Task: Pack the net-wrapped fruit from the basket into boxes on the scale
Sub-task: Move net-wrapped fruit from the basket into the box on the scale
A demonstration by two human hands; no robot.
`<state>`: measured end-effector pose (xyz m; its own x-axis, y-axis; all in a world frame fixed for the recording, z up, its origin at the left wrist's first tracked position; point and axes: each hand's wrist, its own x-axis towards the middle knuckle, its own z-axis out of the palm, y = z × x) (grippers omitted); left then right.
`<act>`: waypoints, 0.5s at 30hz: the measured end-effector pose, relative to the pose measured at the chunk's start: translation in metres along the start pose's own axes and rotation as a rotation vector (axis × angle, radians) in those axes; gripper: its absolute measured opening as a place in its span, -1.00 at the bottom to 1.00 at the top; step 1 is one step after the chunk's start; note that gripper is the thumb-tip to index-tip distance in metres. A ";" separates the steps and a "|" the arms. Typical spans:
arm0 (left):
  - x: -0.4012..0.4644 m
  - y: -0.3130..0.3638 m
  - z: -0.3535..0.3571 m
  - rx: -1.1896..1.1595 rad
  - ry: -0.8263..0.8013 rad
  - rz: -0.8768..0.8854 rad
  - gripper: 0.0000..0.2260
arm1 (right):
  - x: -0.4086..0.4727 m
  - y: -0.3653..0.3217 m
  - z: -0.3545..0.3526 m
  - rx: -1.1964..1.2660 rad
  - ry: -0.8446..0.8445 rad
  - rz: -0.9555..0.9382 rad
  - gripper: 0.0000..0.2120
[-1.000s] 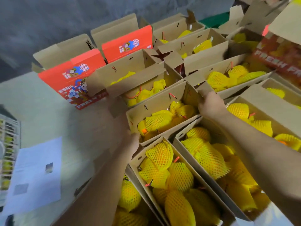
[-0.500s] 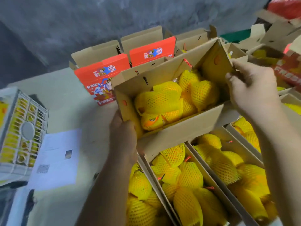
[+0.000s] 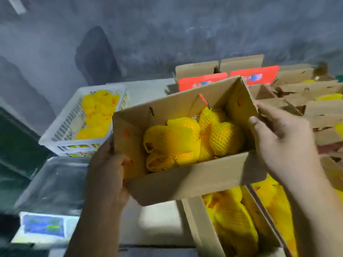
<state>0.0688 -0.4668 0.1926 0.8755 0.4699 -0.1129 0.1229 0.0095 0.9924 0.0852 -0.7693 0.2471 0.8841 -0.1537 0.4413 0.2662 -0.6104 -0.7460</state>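
**Filled box held over the desk, both hands engaged**

We found an open cardboard box held in the air between the two hands, tilted so that its opening faced the camera. Inside it lay several pieces of net-wrapped fruit, yellow, packed close together and touching one another. The left hand gripped the box at its near left corner, fingers curled under the base and the thumb over the edge of the left wall. The right hand gripped the right end wall, thumb hooked over the top edge and fingers wrapped round the outside.

To the left and beyond the held box we noted a white slatted basket holding more yellow fruit; the blur kept us from telling whether each piece was netted. Directly below the left forearm stood the scale, its shiny platform nearest the basket and a lit display at its near edge. The held box did not touch the scale.

On the right side of the desk stood further open boxes of netted fruit, with two red-printed boxes at the back against the grey wall.
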 end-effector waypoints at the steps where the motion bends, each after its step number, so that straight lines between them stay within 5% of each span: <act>1: 0.000 -0.004 -0.033 -0.009 0.030 -0.011 -0.45 | -0.008 -0.010 0.022 0.020 -0.007 -0.027 -0.67; 8: -0.038 -0.004 -0.237 -0.016 0.254 -0.014 -0.45 | -0.090 -0.107 0.152 0.180 -0.195 -0.162 -0.64; 15: 0.003 0.026 -0.357 0.025 0.386 -0.039 -0.40 | -0.127 -0.180 0.264 0.258 -0.405 0.016 -0.61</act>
<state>-0.0924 -0.1505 0.2354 0.6302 0.7673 -0.1186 0.1677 0.0146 0.9857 0.0260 -0.4346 0.1937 0.9537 0.1846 0.2374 0.2928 -0.3894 -0.8733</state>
